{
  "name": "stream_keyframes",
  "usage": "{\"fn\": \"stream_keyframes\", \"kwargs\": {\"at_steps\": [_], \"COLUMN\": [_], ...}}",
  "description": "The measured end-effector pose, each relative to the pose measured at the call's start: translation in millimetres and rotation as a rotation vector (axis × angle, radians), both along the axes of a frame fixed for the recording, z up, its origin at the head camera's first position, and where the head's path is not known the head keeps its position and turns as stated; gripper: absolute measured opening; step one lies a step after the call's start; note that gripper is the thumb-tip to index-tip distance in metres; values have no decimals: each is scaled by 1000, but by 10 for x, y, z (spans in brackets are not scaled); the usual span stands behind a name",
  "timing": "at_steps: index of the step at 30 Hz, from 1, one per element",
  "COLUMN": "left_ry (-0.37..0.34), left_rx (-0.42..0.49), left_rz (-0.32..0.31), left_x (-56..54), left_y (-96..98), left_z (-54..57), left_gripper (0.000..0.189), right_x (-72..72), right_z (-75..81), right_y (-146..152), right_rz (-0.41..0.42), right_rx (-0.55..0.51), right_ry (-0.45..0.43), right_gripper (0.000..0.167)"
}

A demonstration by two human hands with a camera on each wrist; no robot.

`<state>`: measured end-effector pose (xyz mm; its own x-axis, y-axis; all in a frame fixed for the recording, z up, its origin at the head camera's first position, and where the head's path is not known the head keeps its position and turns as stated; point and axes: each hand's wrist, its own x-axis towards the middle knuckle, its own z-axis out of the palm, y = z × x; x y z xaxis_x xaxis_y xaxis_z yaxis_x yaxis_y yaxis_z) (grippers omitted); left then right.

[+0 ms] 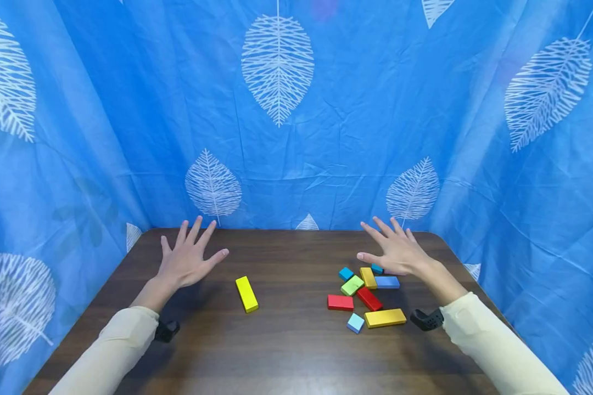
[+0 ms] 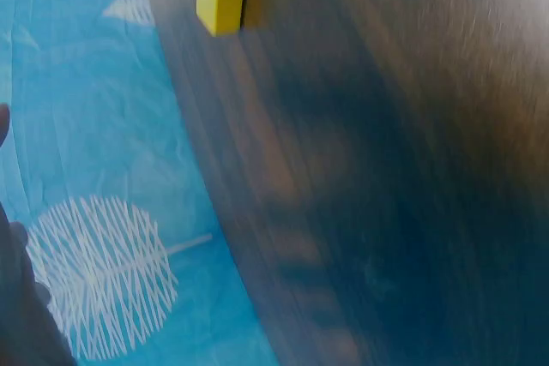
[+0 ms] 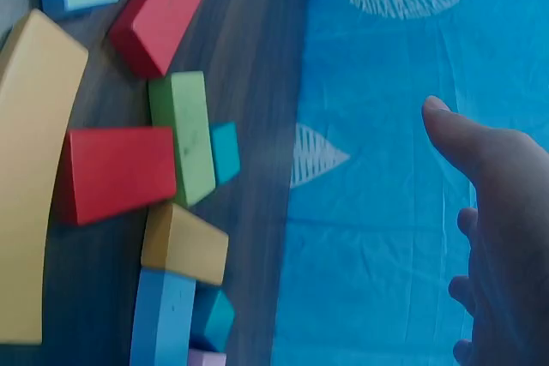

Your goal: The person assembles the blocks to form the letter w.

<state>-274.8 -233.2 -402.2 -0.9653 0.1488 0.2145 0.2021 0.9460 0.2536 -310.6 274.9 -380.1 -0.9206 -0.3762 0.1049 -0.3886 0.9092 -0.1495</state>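
Both hands hover over the table with fingers spread and hold nothing. My left hand (image 1: 185, 260) is nearest a bright yellow block (image 1: 247, 294), which lies alone to its right. My right hand (image 1: 400, 252) is above the far right edge of a loose group of blocks. In that group are a red block (image 1: 340, 302), a second red block (image 1: 369, 299), a green block (image 1: 352, 285), a long yellow block (image 1: 385, 318), a shorter yellow block (image 1: 368, 278), a blue block (image 1: 387, 282) and a light blue block (image 1: 356, 323). A lilac block (image 3: 207, 357) shows partly in the right wrist view.
A teal block (image 1: 346, 274) and another teal block (image 1: 377, 269) lie at the back of the group. The dark wooden table (image 1: 286, 351) ends at a blue curtain (image 1: 346, 137) with white leaf prints, which also hangs at both sides.
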Motion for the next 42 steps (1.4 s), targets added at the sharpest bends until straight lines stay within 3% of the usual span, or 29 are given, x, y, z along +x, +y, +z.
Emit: {"fn": "stream_keyframes", "kwargs": {"at_steps": [5,10,15,20,28,42], "left_ry": [-53,-119,-210,-248,-251,-226], "left_rx": [90,198,293,342,305,350], "left_rz": [-97,-204,-241,-232,-126,-112], "left_x": [93,225,304,321,340,347], "left_y": [138,275,422,552,614,613], "left_z": [-85,-265,-452,-577,-690,-719], "left_gripper": [96,101,105,107,101,89], "right_x": [33,68,84,123,144,130], "right_z": [-10,-61,-179,-312,-523,-639], "right_y": [-94,-173,-251,-330,-401,-597], "right_rz": [83,199,308,373,435,566], "right_rx": [-31,-58,-96,-141,-149,-107], "right_ry": [3,-10,-56,-182,-313,-286], "right_gripper": [88,89,88,78,67,44]}}
